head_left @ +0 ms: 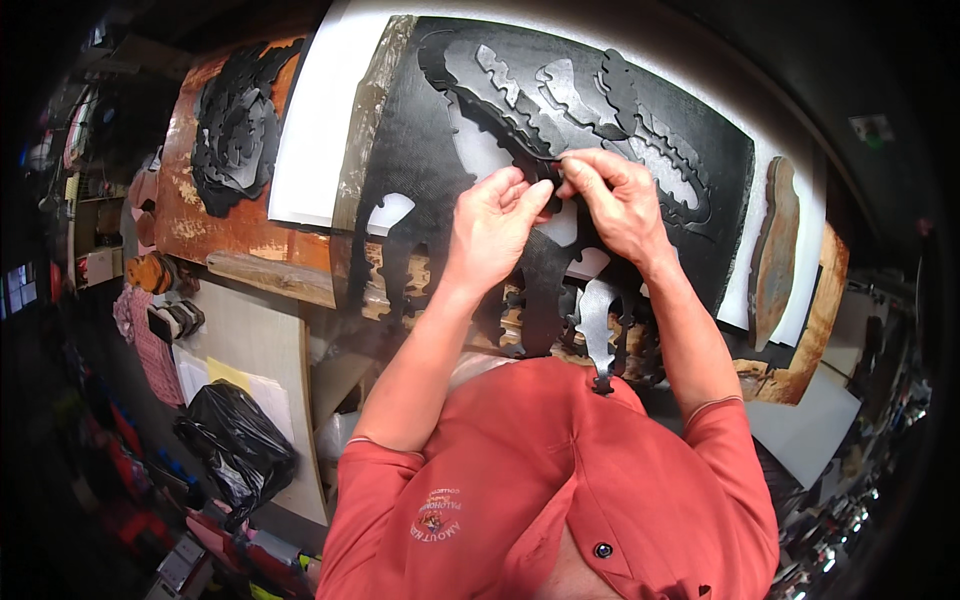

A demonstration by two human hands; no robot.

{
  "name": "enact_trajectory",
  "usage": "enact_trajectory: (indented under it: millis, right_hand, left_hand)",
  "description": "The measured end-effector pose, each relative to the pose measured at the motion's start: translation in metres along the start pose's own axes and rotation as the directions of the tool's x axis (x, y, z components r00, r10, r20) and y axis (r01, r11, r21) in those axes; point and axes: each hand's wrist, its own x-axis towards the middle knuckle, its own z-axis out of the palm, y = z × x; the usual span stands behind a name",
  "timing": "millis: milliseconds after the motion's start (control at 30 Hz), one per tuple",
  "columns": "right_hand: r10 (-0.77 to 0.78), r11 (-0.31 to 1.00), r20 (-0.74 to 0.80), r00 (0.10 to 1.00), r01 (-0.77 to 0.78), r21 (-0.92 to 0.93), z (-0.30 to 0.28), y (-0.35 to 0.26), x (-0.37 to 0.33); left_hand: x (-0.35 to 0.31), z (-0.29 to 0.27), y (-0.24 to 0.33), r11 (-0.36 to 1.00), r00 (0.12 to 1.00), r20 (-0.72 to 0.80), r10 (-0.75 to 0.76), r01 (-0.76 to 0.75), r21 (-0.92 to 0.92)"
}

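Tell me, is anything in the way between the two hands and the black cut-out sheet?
Nothing visible. The left hand and right hand both already pinch a narrow strip of the black rubbery sheet with sole-shaped cut-outs, their fingertips meeting on it. The sheet lies on the white board, and nothing covers the spot they grip.

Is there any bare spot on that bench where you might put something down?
A white strip lies bare between the orange board with its pile of black cutouts and the black sheet. A pale board above the black bag also looks free. It is crowded around the black sheet, where the left hand and right hand pinch a cut piece.
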Motion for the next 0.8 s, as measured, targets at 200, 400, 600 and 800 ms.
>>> enact_trajectory:
  millis: [200,400,600,800]
  right_hand:
    - [-0.129,0.992,-0.335,0.933,0.119,-0.050,-0.018,-0.028,0.020]
    - [-0.592,0.735,-0.225,0.774,0.403,-0.546,-0.028,-0.038,0.043]
    - [-0.485,0.665,0.157,0.860,0.479,-0.573,0.018,-0.015,0.009]
    - [-0.395,0.766,0.182,0.901,0.432,-0.477,0.011,-0.015,0.011]
  left_hand:
    - [0.001,-0.013,-0.008,0.993,0.997,-0.012,-0.075,0.074,-0.087]
    - [-0.001,-0.014,-0.009,0.995,0.994,-0.051,-0.097,0.096,-0.029]
    - [-0.004,-0.016,-0.005,0.953,0.995,0.026,-0.093,0.097,-0.287]
    - [-0.003,-0.025,-0.007,0.892,0.984,0.147,-0.098,0.152,-0.426]
